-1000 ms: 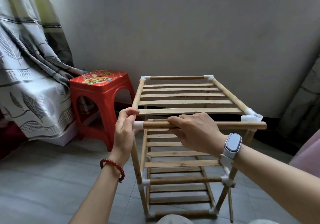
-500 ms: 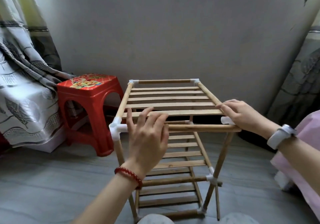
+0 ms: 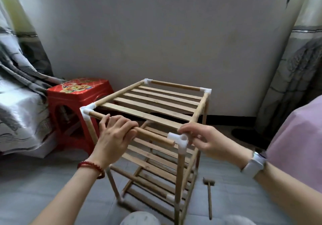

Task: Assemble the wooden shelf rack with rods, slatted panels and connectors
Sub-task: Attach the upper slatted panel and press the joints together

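Note:
The wooden shelf rack point(image 3: 156, 106) stands on the floor with a slatted panel on top and more slatted tiers below. My left hand point(image 3: 115, 135) grips the near top rod point(image 3: 151, 135), fingers curled over it. That rod's right end lies loose just in front of the white corner connector point(image 3: 181, 142), outside its socket. My right hand point(image 3: 203, 141) pinches this connector, which sits on the near right upright. White connectors also cap the near left corner point(image 3: 86, 112) and the two far corners.
A red plastic stool point(image 3: 73, 102) stands left of the rack, with patterned curtain fabric point(image 3: 19, 102) beyond it. A small wooden mallet point(image 3: 209, 195) lies on the grey floor at the right. A wall runs behind the rack. Pink clothing point(image 3: 296, 137) fills the right edge.
The view has swung so the rack sits at an angle. My left hand went from open above the rod to gripping it. My right hand took hold of the near right connector.

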